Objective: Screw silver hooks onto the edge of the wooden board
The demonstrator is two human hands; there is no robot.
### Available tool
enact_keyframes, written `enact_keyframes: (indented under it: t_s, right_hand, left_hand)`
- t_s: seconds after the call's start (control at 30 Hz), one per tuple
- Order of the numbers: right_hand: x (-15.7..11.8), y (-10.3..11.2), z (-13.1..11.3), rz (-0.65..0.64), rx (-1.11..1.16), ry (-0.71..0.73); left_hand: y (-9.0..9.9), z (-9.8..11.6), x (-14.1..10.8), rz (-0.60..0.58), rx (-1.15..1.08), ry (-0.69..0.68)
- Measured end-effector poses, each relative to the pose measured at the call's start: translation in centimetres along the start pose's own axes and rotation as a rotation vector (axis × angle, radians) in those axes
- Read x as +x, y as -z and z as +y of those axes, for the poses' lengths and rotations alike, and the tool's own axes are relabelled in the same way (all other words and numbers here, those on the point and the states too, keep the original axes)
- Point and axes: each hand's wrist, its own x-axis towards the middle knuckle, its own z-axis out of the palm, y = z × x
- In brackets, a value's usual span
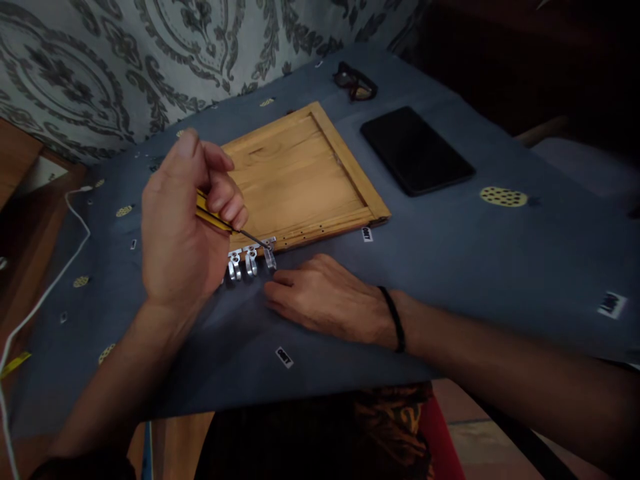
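Note:
My left hand (187, 213) is closed around the yellow handle of a screwdriver (215, 217). The tool's thin shaft slants down to the right, its tip at a metal hook (270, 255) on the near edge of a framed wooden board (290, 173). More metal hooks (251, 260) sit in a row to the left, partly behind my left hand. My right hand (325, 297), with a black band at the wrist, rests on the table with fingers curled together. Its fingertips lie right by the hook's lower end; whether they grip it is hidden.
A black tablet-like device (417, 150) lies right of the board, with dark eyeglasses (355, 82) behind it. On the left a white cable (47, 293) runs over the blue tablecloth (500, 280). A patterned wall covering (200, 47) borders the back. Small dark holes dot the board's near edge.

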Motion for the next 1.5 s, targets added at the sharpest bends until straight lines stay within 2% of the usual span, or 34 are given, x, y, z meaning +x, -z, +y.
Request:
enact_keyframes:
  t_s: [0.5, 0.6, 0.73, 0.8, 1.0, 1.2, 1.37, 1.43, 1.5]
  right_hand:
    - [0.0, 0.1, -0.1, 0.021, -0.017, 0.002]
    - [0.0, 0.1, -0.1, 0.015, -0.010, 0.001]
    - [0.1, 0.1, 0.0, -0.006, -0.002, -0.003]
    - [0.1, 0.2, 0.0, -0.004, 0.004, -0.005]
    - [0.0, 0.0, 0.0, 0.032, 0.006, -0.003]
    - [0.1, 0.0, 0.0, 0.017, -0.010, -0.003]
    - [0.0, 0.0, 0.0, 0.034, -0.016, 0.005]
    - [0.0, 0.1, -0.1, 0.032, -0.012, 0.011]
    - [0.0, 0.0, -0.1, 0.042, -0.007, 0.017]
  left_hand:
    - [-0.5, 0.3, -0.6, 0.054, 0.102, -0.028]
    - [-0.4, 0.2, -0.8, 0.009, 0.169, -0.091]
    - [0.1, 0.2, -1.0, -0.058, 0.369, -0.224]
    - [0.1, 0.2, -1.1, -0.075, 0.422, -0.229]
    - [-0.5, 0.0, -0.7, -0.078, 0.171, -0.115]
    - [-1.6, -0.5, -0.6, -0.044, 0.119, -0.085]
    - [-2.2, -0.4, -0.3, -0.131, 0.112, -0.027]
    - [-1.8, -0.2, 0.2, -0.248, 0.086, -0.012]
    - [-1.1, 0.0, 0.9, -0.432, 0.044, 0.037]
